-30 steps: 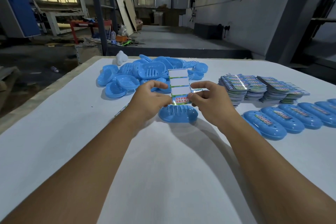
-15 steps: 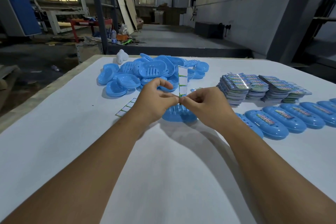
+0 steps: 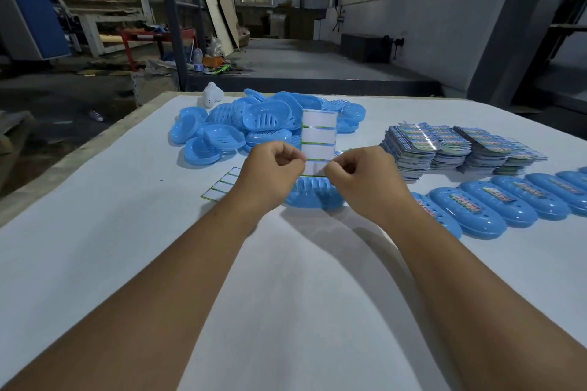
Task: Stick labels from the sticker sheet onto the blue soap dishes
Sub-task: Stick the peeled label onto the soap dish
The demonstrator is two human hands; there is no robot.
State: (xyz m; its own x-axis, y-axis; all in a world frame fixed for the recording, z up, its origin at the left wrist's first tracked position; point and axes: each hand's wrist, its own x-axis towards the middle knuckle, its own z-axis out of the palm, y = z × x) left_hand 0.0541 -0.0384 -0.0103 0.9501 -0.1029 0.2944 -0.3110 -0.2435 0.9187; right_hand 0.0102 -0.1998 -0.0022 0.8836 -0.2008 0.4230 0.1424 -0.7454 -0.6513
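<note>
Above a blue dish (image 3: 313, 197) on the table (image 3: 127, 232), left hand (image 3: 270, 173) and right hand (image 3: 365, 179) are pinching an upright sheet (image 3: 318, 133), its white panels edged green.

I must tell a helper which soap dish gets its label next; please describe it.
On the white table, find the two hands holding a sticker sheet. The soap dish lies alone just beneath them, apart from the heap and the labelled row.

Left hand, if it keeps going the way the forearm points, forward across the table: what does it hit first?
Probably the sticker sheet the left hand already pinches; beyond it, the pile of blue soap dishes. Depth is unclear from one view.
</note>
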